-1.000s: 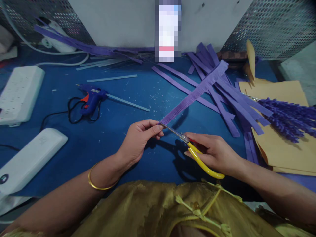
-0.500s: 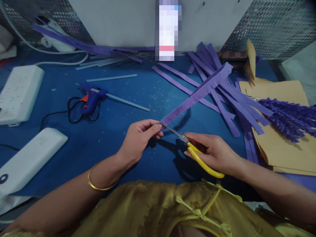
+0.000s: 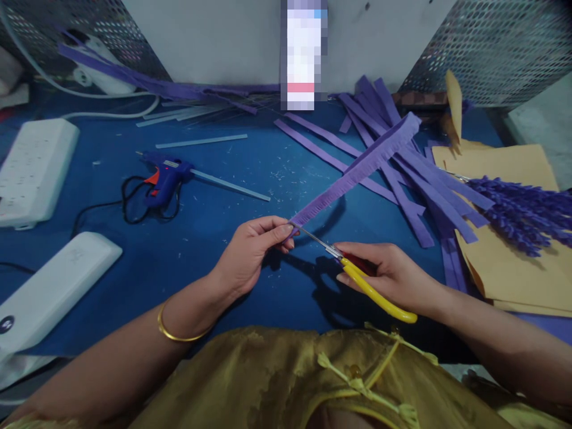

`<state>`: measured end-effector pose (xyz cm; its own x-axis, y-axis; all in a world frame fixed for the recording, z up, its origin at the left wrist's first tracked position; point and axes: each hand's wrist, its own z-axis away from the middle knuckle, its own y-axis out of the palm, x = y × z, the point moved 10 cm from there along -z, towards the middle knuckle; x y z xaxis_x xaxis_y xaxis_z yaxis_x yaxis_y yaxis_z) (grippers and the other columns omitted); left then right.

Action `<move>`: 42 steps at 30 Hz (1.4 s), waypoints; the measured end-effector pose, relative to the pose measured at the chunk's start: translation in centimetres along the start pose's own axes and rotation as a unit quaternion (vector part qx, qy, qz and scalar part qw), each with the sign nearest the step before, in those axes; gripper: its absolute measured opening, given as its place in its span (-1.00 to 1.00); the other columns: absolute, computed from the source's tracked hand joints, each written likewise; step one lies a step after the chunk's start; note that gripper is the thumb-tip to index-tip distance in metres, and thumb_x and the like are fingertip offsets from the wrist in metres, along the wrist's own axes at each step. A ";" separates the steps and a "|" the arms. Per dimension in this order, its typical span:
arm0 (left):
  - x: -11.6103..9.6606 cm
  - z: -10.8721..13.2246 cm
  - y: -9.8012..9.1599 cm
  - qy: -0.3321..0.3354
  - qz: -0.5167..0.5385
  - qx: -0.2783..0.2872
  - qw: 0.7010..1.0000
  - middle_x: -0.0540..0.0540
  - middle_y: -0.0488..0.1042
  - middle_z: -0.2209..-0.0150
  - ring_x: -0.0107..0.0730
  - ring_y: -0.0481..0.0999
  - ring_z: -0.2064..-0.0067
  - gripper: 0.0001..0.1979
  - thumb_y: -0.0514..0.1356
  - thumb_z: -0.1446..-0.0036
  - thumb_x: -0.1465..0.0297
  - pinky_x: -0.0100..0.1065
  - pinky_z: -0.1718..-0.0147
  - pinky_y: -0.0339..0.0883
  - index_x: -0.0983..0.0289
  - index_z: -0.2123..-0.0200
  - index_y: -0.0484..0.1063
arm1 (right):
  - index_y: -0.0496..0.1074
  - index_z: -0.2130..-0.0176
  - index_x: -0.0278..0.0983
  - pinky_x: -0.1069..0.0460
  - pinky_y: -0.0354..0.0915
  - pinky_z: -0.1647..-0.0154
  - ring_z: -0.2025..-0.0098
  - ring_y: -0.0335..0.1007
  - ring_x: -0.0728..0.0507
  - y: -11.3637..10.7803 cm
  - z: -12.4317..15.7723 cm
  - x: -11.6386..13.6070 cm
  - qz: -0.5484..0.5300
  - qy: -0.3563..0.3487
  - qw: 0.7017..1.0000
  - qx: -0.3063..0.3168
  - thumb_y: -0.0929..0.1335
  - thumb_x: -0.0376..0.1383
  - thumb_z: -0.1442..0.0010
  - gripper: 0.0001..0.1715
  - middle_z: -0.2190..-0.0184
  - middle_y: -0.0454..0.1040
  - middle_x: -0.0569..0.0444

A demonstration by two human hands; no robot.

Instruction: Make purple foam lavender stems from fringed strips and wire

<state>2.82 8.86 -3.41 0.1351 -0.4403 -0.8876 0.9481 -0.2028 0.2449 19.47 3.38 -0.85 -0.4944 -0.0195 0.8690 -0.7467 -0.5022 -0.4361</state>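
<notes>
The left hand (image 3: 250,253) is on the left of the scissors (image 3: 357,279), with its back turned up. Its thumb and fingers are pinched together right at the tip of the blades. The left forearm (image 3: 134,351) comes in from the lower left of the scissors. The right hand (image 3: 395,275) is closed around the scissors' handles, and the right forearm (image 3: 500,345) goes off to their lower right.

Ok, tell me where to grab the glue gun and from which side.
Take the glue gun by its handle, coming from the near side: it lies flat with the handle toward the person, nozzle pointing left, glue stick jutting right, cord looped beside it.
</notes>
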 end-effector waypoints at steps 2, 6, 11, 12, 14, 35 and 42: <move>0.1 0.0 0.1 -0.003 0.005 0.006 1.000 -0.02 0.46 0.55 -0.51 0.35 0.48 -0.87 0.35 -0.04 0.35 -0.44 0.40 0.24 0.26 0.50 0.57 | 0.55 0.10 -0.29 0.11 0.34 0.35 0.35 0.41 -0.07 0.1 0.0 -0.3 -0.025 0.009 1.000 0.007 0.38 -0.07 -0.25 -0.63 0.33 0.52 0.08; 0.1 0.0 0.0 -0.005 0.006 -0.002 1.000 0.00 0.50 0.52 -0.51 0.38 0.46 -0.87 0.38 -0.03 0.34 -0.45 0.41 0.25 0.26 0.48 0.59 | 0.55 0.11 -0.29 0.10 0.35 0.34 0.33 0.42 -0.08 0.0 0.1 -0.4 -0.026 0.011 1.000 0.000 0.39 -0.09 -0.24 -0.64 0.31 0.53 0.08; -0.1 0.1 -0.3 0.007 -0.007 -0.023 1.000 0.01 0.53 0.51 -0.49 0.42 0.45 -0.89 0.41 0.01 0.35 -0.44 0.41 0.28 0.27 0.45 0.61 | 0.56 0.04 -0.27 0.09 0.35 0.36 0.35 0.46 -0.10 -0.7 0.2 0.0 0.047 -0.010 0.998 -0.043 0.38 -0.06 -0.25 -0.58 0.32 0.58 0.03; -0.2 0.1 -0.4 0.012 -0.010 -0.027 1.000 0.01 0.53 0.51 -0.49 0.42 0.45 -0.90 0.41 0.01 0.35 -0.44 0.41 0.28 0.27 0.45 0.61 | 0.55 0.02 -0.27 0.09 0.35 0.37 0.36 0.46 -0.09 -0.8 0.2 0.0 0.065 -0.013 0.996 -0.052 0.38 -0.06 -0.25 -0.57 0.32 0.58 0.03; -0.3 0.2 -0.5 0.019 -0.015 -0.034 0.999 0.01 0.54 0.51 -0.50 0.43 0.45 -0.91 0.40 0.01 0.36 -0.45 0.42 0.28 0.27 0.45 0.61 | 0.52 -0.04 -0.26 0.09 0.34 0.38 0.38 0.46 -0.08 -1.1 0.3 0.1 0.101 -0.019 0.993 -0.065 0.39 -0.06 -0.24 -0.53 0.32 0.59 0.01; -0.5 0.2 -0.8 0.032 -0.018 -0.051 0.998 0.02 0.57 0.50 -0.51 0.47 0.45 -0.89 0.41 0.03 0.36 -0.49 0.44 0.29 0.29 0.44 0.62 | 0.45 -0.10 -0.27 0.08 0.21 0.46 0.50 0.33 -0.02 -1.0 0.4 1.4 0.189 -0.071 0.977 -0.067 0.37 -0.08 -0.28 -0.52 0.37 0.54 0.07; -0.5 0.2 -0.9 0.029 -0.015 -0.056 0.998 0.02 0.56 0.52 -0.52 0.45 0.47 -0.89 0.41 0.05 0.36 -0.48 0.46 0.28 0.29 0.45 0.62 | 0.42 -0.14 -0.27 0.07 0.25 0.41 0.45 0.40 -0.04 -0.9 0.6 1.3 0.196 -0.082 0.975 -0.067 0.37 -0.13 -0.29 -0.51 0.28 0.57 0.01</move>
<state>1.90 9.08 -3.14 0.1184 -0.3842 -0.9156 0.9779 -0.1149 0.1746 19.78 3.29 0.84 -0.6832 -0.3307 0.6511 -0.5723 -0.3114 -0.7586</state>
